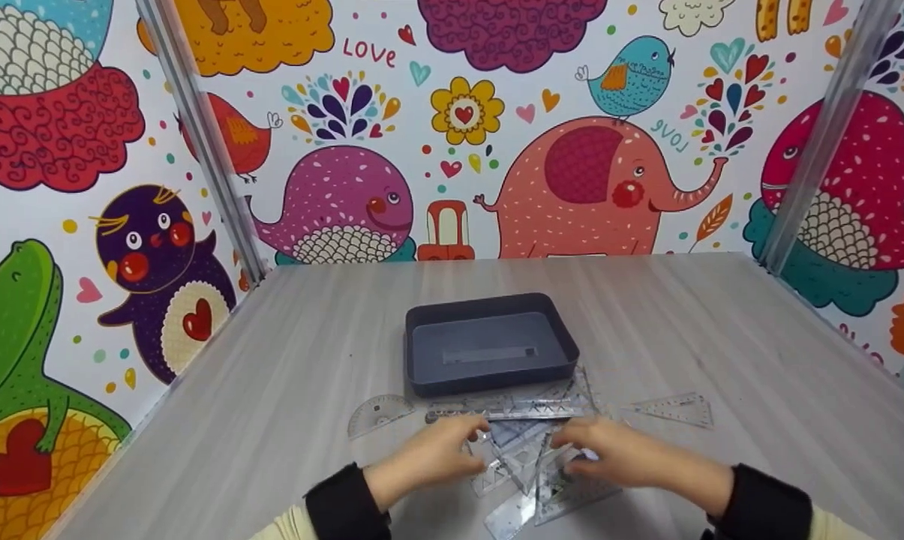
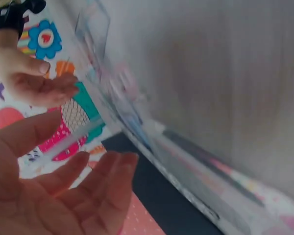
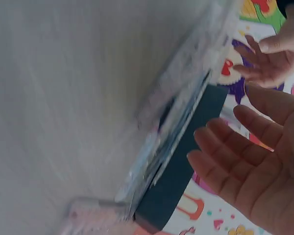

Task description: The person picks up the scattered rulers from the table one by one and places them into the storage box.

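While both my hands hover flanking the clear ruler pile (image 1: 530, 461), left hand (image 1: 436, 454) and right hand (image 1: 617, 457) fingers spread, pinching nothing; grey tray (image 1: 421, 352) waits behind on the surface (image 1: 271, 375).

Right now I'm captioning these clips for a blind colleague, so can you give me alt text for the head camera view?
Two hands, the left hand and the right hand, reach over a loose pile of clear plastic rulers on a grey wooden table. Behind the pile sits a dark grey tray with one ruler inside; a protractor lies to its left, and cartoon animal wallpaper surrounds the table.
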The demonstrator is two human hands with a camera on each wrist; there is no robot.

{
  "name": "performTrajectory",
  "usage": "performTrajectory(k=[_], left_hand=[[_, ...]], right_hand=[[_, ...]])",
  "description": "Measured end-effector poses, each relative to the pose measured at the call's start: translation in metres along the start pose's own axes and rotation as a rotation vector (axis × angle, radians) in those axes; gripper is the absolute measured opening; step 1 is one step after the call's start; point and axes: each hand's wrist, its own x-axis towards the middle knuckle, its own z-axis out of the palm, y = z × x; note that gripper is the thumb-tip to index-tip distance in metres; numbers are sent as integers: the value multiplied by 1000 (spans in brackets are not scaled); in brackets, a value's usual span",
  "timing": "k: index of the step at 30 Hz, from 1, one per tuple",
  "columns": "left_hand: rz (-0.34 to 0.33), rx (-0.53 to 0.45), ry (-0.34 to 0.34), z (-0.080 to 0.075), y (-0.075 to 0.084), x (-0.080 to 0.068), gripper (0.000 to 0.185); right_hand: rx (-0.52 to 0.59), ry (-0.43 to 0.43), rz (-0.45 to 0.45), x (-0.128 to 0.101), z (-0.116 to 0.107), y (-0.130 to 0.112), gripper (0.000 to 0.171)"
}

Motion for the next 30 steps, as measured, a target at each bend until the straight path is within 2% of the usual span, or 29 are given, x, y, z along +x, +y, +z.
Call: performTrajectory(k=[4, 8, 12, 18, 26, 28, 30], left_hand=[[30, 178, -39, 12, 9, -7, 34], [18, 309, -106, 23, 14, -11, 38], [34, 415, -117, 32, 16, -13, 44], [65, 477, -120, 36, 18, -9, 47], [98, 546, -114, 38, 22, -10, 45], [142, 563, -94, 38, 21, -9, 42], [217, 565, -64, 37, 19, -7, 34]], right_hand=[[-185, 12, -152, -2, 14, -6, 29], [-311, -13, -276, -2, 23, -4, 36], [-347, -48, -306, 1, 26, -3, 39], [-342, -73, -286, 5, 26, -4, 41], [-420, 1, -425, 8, 26, -4, 34], [-437, 0, -443, 7, 26, -4, 32], [-430, -9, -445, 7, 25, -5, 31]])
